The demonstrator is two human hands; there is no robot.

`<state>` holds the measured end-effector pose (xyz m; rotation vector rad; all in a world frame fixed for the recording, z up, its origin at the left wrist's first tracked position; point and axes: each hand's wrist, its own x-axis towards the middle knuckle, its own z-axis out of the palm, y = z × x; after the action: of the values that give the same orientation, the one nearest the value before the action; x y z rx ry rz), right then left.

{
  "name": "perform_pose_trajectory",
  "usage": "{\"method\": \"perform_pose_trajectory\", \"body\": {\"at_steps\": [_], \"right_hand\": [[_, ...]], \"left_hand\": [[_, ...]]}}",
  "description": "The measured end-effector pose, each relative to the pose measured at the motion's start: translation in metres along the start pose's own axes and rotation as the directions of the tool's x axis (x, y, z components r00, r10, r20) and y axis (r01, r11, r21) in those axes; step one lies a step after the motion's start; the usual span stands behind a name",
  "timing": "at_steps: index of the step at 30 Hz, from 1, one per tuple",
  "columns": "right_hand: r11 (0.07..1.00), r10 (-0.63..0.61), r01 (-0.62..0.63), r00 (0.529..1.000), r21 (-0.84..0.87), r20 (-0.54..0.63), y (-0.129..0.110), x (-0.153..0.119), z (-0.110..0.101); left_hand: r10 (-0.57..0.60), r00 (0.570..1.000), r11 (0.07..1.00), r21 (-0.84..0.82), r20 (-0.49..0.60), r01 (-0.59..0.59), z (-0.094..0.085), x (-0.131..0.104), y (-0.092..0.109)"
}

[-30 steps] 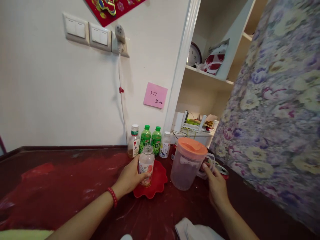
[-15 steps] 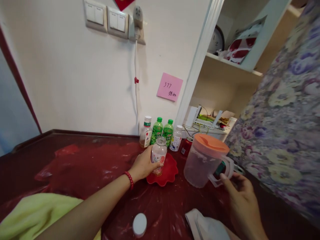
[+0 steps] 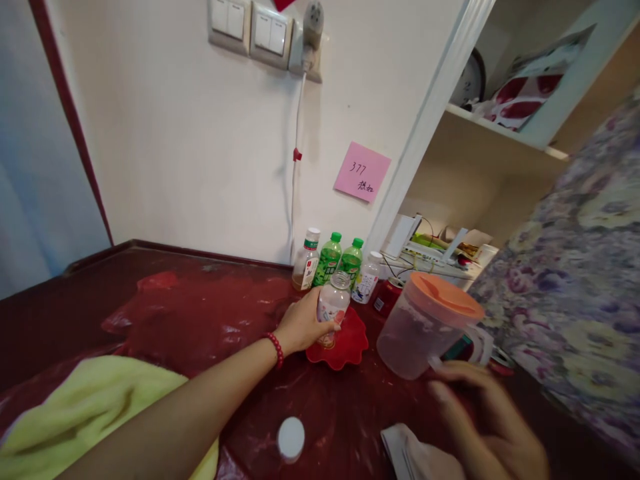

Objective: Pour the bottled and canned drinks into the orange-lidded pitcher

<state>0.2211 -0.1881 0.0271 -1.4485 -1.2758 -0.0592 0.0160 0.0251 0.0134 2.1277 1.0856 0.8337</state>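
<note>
Red and scalloped, a plate [image 3: 350, 348] lies beside our left hand [image 3: 305, 325], whose fingers wrap round an uncapped clear bottle [image 3: 334, 303]. Our right hand [image 3: 487, 417] (blurred) is half open, gripping nothing visible; just beyond it stands an orange-lidded pitcher [image 3: 413, 337], touching or not, we cannot tell.

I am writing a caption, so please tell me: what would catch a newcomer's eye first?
First, perhaps, the orange-lidded pitcher right of centre, near the right hand. Next, the red scalloped dish below centre, where the left hand holds an uncapped bottle. Above, a pink note stands out on the wall.
</note>
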Motion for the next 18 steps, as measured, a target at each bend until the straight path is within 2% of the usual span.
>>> {"method": "perform_pose_trajectory", "body": {"at_steps": [1, 2, 3, 4, 5, 6, 7, 9, 11, 13, 14, 15, 16, 18], "right_hand": [[0.995, -0.101, 0.101, 0.963, 0.014, 0.251, -0.01, -0.003, 0.013], [0.985, -0.17, 0.162, 0.871, 0.058, 0.462, -0.019, -0.006, 0.028], [0.975, -0.211, 0.205, 0.753, 0.083, 0.623, -0.026, -0.01, 0.045], [0.965, -0.221, 0.25, 0.615, 0.079, 0.757, -0.03, -0.015, 0.063], [0.952, -0.202, 0.304, 0.512, 0.044, 0.835, -0.031, -0.02, 0.08], [0.934, -0.173, 0.358, 0.43, 0.009, 0.886, -0.03, -0.026, 0.096], [0.912, -0.152, 0.41, 0.391, -0.024, 0.908, -0.027, -0.032, 0.11], [0.868, -0.119, 0.492, 0.349, -0.073, 0.93, -0.02, -0.043, 0.133], [0.842, -0.08, 0.53, 0.308, -0.101, 0.948, -0.017, -0.049, 0.144], [0.849, -0.05, 0.517, 0.292, -0.113, 0.955, -0.021, -0.044, 0.142], [0.868, -0.06, 0.485, 0.31, -0.103, 0.949, -0.025, -0.037, 0.136], [0.89, -0.087, 0.447, 0.354, -0.087, 0.931, -0.031, -0.026, 0.128], [0.921, -0.148, 0.388, 0.419, -0.029, 0.896, -0.037, -0.011, 0.119], [0.942, -0.309, 0.3, 0.61, 0.148, 0.73, -0.046, 0.025, 0.1]], "left_hand": [[0.001, 1.0, 1.0, 0.001, -0.001, -0.001, 0.0, 0.0, 0.001], [-0.001, 1.0, 1.0, 0.001, -0.001, 0.001, -0.001, -0.001, 0.001], [-0.005, 1.0, 1.0, 0.001, 0.001, 0.005, -0.001, -0.001, 0.002], [-0.012, 1.0, 1.0, 0.003, 0.004, 0.012, -0.002, -0.001, 0.003], [-0.019, 1.0, 1.0, 0.006, 0.007, 0.019, -0.003, -0.002, 0.004], [-0.025, 1.0, 1.0, 0.009, 0.01, 0.025, -0.003, -0.002, 0.005], [-0.029, 1.0, 1.0, 0.012, 0.012, 0.029, -0.003, -0.003, 0.006], [-0.032, 0.999, 0.999, 0.017, 0.011, 0.031, -0.003, -0.004, 0.006], [-0.028, 1.0, 0.999, 0.019, 0.005, 0.028, -0.003, -0.003, 0.005], [-0.026, 1.0, 0.999, 0.023, -0.003, 0.026, -0.002, -0.003, 0.004], [-0.028, 1.0, 0.999, 0.026, -0.007, 0.029, -0.002, -0.003, 0.003], [-0.032, 0.999, 0.999, 0.028, -0.006, 0.032, -0.002, -0.003, 0.002], [-0.034, 0.999, 0.999, 0.028, 0.001, 0.034, -0.002, -0.003, 0.002], [-0.031, 0.999, 0.999, 0.024, 0.019, 0.031, -0.003, -0.004, 0.003]]}}
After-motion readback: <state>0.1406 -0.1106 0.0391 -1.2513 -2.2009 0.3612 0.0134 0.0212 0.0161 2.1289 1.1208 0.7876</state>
